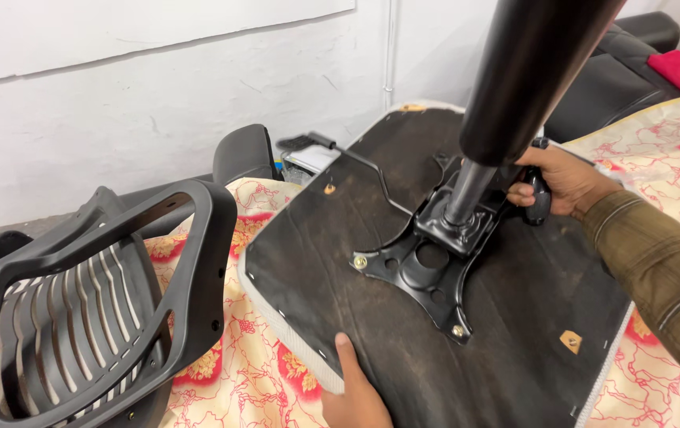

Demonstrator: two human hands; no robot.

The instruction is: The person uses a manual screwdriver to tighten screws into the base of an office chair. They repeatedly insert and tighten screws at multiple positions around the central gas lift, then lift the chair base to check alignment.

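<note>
Nearest you in the head view, at six o'clock, your left hand (356, 392) presses flat on the near edge of the upturned seat (332, 261), fingers spread rather than gripping, so that edge is pinned only by pressure. Should the seat slide on the patterned cloth (233, 372), I judge that hand could slip off the padded rim. Toward two o'clock, your right hand (558, 181) is clenched around a black knob (540, 198) beside the metal plate (435, 261) bolted to the seat's underside. From that plate the black column (530, 71) rises straight toward your face; it looks top-heavy, and a hard twist at the knob might tilt it or rock the whole seat. Two bolts (361, 260) show on the plate; whether they are tight you cannot tell. At nine o'clock the slatted backrest (86, 301) lies just beside the seat, close enough to catch a shifting edge. A thin lever (356, 158) juts toward eleven o'clock and could snag.
</note>
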